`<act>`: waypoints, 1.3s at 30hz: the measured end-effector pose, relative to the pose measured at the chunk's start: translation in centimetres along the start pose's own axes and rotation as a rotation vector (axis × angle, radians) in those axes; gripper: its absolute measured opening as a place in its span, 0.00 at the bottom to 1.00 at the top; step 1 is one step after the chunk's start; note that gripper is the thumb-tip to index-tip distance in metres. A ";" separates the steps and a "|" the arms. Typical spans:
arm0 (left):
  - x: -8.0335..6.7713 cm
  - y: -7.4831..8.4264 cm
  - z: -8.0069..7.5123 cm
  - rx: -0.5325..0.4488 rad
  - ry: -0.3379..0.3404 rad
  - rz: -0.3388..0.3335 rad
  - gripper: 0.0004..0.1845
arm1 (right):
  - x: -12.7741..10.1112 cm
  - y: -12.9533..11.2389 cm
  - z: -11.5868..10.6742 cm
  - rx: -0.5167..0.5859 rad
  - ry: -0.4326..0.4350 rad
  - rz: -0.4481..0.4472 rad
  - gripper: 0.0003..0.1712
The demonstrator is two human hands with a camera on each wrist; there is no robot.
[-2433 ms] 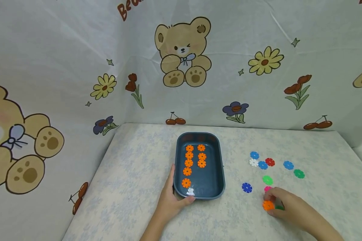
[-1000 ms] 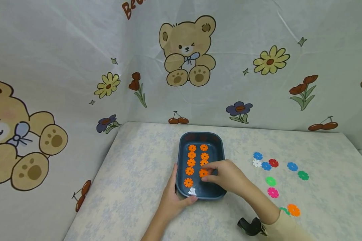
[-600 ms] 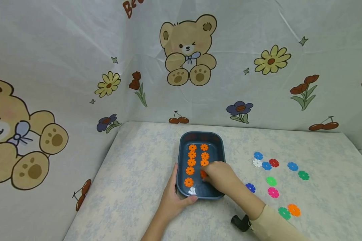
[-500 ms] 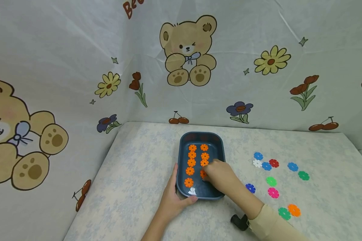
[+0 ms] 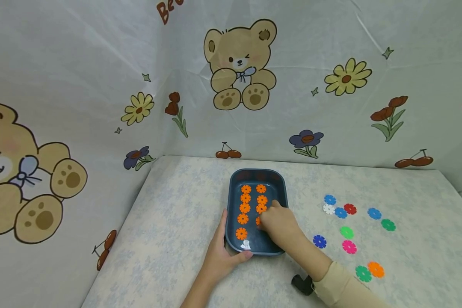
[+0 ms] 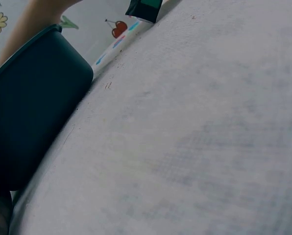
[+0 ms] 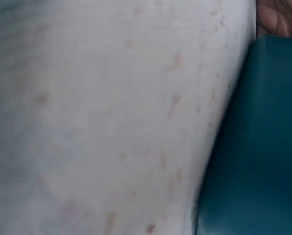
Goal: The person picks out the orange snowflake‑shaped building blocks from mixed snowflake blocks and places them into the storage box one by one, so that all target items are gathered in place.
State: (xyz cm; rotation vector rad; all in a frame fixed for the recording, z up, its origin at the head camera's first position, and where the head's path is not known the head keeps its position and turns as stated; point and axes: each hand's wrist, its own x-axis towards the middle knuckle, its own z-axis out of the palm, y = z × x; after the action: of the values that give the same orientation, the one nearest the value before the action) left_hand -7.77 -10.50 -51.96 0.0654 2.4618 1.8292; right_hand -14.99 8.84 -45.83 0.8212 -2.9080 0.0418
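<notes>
A dark blue tray (image 5: 256, 247) stands on the table, with orange flower-shaped plastic discs (image 5: 242, 218) lying flat in two columns inside. My left hand (image 5: 220, 259) grips its near left corner, thumb over the front rim and fingers along the side. Inside the tray, my right hand (image 5: 282, 224) has curled fingers at the nearest orange disc (image 5: 258, 220) of the right column, which they partly hide. The fingertips themselves are covered by the hand. Both wrist views show the outer wall of the tray (image 6: 38, 107) close up.
Right of the tray lie loose flower discs: blue (image 5: 319, 241), white (image 5: 329, 209), red (image 5: 350, 208), pink (image 5: 349, 247), green (image 5: 363, 273), orange (image 5: 376, 269) and others. A black wrist-worn device (image 5: 302, 284) hangs by the right sleeve. A bear-print cloth (image 5: 200, 128) backs the table.
My right hand has carried an orange disc leftward from the loose pile into the tray's right column. Since then its fingers have curled over that disc. The left hand keeps its grip.
</notes>
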 end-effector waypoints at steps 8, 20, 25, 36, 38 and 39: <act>-0.1 0.4 0.3 -0.003 0.001 -0.011 0.64 | -2.2 1.8 -3.0 0.211 0.128 -0.051 0.10; -0.3 0.3 0.1 0.020 0.017 -0.006 0.65 | -10.5 10.4 -6.2 0.316 0.027 0.275 0.19; -0.2 0.3 0.1 0.036 0.022 -0.003 0.65 | -13.8 14.0 -4.9 0.388 -0.139 0.328 0.21; 0.0 0.1 0.2 0.031 0.016 0.007 0.65 | -17.6 18.9 -1.8 0.482 -0.535 0.505 0.37; 0.0 0.1 0.2 0.024 0.015 0.008 0.65 | -18.1 19.3 -1.3 0.495 -0.557 0.525 0.36; 0.0 0.1 0.3 0.021 0.015 0.007 0.65 | -18.3 19.5 -1.0 0.499 -0.562 0.529 0.35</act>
State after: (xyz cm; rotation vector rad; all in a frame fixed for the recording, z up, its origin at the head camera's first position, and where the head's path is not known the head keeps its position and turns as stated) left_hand -7.78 -10.23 -51.98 0.0617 2.4945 1.8135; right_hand -9.54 35.04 -46.93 0.0608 -3.6308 0.7131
